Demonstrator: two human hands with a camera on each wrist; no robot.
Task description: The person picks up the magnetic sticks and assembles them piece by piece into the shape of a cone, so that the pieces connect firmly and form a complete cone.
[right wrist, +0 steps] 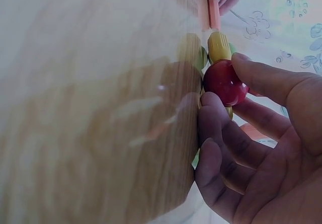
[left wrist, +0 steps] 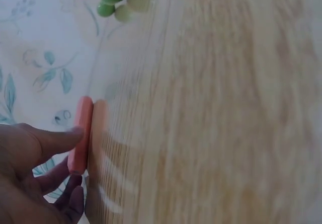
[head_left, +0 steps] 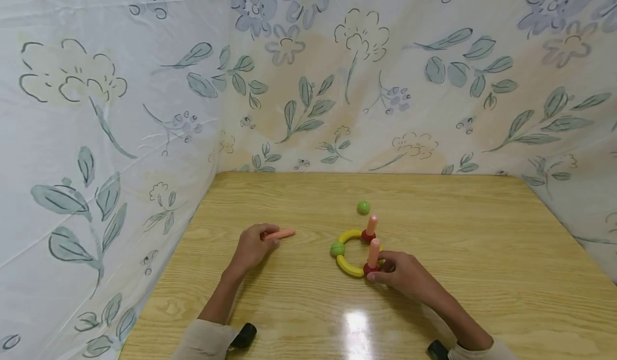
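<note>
My left hand [head_left: 251, 248] pinches an orange stick [head_left: 287, 233] that lies low at the tabletop. In the left wrist view the thumb presses on that stick [left wrist: 82, 128], fingers behind it. My right hand [head_left: 408, 275] grips a red ball [right wrist: 224, 82] between thumb and fingers. The ball joins a ring of yellow curved tubes [head_left: 348, 267], lying flat on the table. A second red ball [head_left: 368, 236] and a green ball [head_left: 337, 249] also join the ring. Two orange sticks, a nearer one [head_left: 374, 254] and a farther one [head_left: 372, 225], stand upright in the red balls.
A loose green ball [head_left: 363, 207] lies on the wooden table [head_left: 443, 215] behind the ring. Floral cloth [head_left: 308, 108] hangs along the table's back and left side. Dark bands [head_left: 244, 336] show near both cuffs.
</note>
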